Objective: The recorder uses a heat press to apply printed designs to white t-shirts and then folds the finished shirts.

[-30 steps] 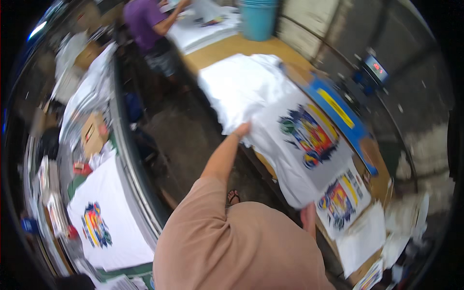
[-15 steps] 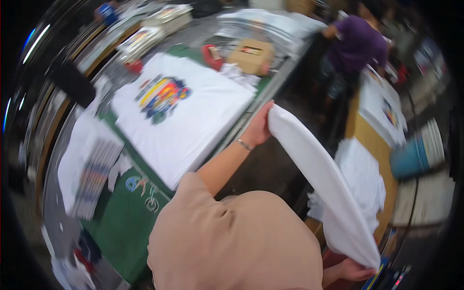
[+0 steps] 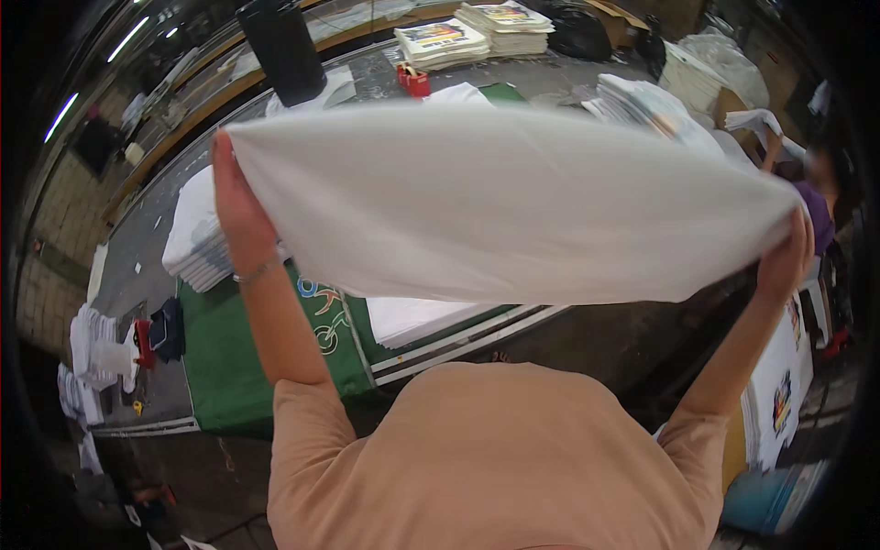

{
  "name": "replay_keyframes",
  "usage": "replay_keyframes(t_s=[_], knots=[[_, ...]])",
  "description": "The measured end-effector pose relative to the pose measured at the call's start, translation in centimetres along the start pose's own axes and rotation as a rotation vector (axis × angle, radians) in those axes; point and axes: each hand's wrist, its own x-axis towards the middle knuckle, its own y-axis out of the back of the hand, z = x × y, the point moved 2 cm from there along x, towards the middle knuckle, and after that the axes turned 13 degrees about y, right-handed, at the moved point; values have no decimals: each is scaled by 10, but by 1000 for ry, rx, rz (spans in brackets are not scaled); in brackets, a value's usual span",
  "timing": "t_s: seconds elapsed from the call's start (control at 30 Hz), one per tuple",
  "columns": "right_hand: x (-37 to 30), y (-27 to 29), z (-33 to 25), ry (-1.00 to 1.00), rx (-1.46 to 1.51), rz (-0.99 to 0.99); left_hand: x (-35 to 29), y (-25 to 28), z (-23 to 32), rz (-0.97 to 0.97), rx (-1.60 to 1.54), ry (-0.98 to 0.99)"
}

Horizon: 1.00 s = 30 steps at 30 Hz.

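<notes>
A plain white cloth [image 3: 522, 206] is stretched wide in the air between my raised hands, its middle sagging into a curve. My left hand [image 3: 242, 202], with a bracelet at the wrist, grips its left end. At the right end, my right hand [image 3: 786, 258] has its fingers closed on the cloth's corner. Beneath the cloth lies a white fabric stack [image 3: 422, 319], mostly hidden, on a green cloth [image 3: 243, 357] with a coloured design. The motion smears the cloth's edges slightly.
Folded fabric [image 3: 197, 240] lies left on the dark table [image 3: 128, 302]. Printed stacks [image 3: 442, 46] stand at the back, beside a red object [image 3: 412, 81] and a black cylinder [image 3: 282, 53]. More printed fabric [image 3: 779, 394] and a blue bucket [image 3: 765, 500] are at the right, near a person in purple [image 3: 816, 215].
My view has turned from the right side to the table. The white cloth has swung up and across, held at both ends throughout, and now covers most of the printed stack.
</notes>
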Motion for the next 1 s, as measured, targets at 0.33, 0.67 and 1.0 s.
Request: replay_keyframes(t_s=[0.33,0.67,1.0], knots=[[90,-253,237,-301,141,-580,178,91,16,311,518,22],[117,-377,340,-337,498,-382,302,111,22,442,422,-225],[79,-338,335,-475,392,-354,242,119,17,539,578,-230]])
